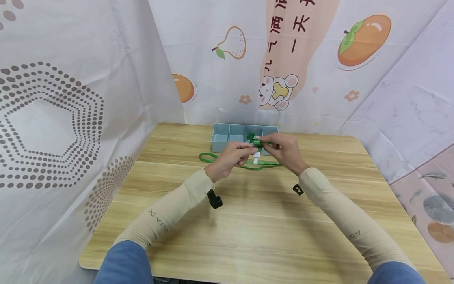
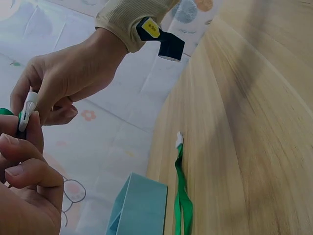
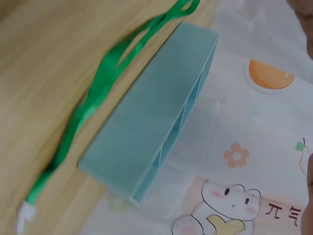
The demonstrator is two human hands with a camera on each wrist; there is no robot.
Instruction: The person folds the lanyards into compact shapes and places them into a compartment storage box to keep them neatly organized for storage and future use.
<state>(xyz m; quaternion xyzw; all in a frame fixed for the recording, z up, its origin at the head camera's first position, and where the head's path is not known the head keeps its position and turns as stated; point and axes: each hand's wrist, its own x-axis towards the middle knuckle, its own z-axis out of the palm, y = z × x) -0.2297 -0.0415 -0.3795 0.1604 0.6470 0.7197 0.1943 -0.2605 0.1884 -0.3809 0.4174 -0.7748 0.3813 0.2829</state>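
Observation:
Above the divided box, my left hand [image 1: 230,157] and right hand [image 1: 281,148] meet at a bundled green lanyard [image 1: 257,142]. The left thumb and fingers pinch it from one side, the right fingertips from the other. A white plastic clip [image 2: 28,110] shows between the fingers in the left wrist view; the head view shows white pieces hanging below the bundle. Fingers hide much of the strap. A second green lanyard [image 3: 100,83] lies on the table along the box's front, with its own white clip [image 2: 179,139] at one end.
A light blue box [image 3: 151,107] with several compartments stands at the back of the wooden table [image 1: 248,236], near the printed curtain [image 1: 198,110]. Black wrist-camera mounts [image 1: 214,199] stick out from the beige sleeves [image 1: 177,209].

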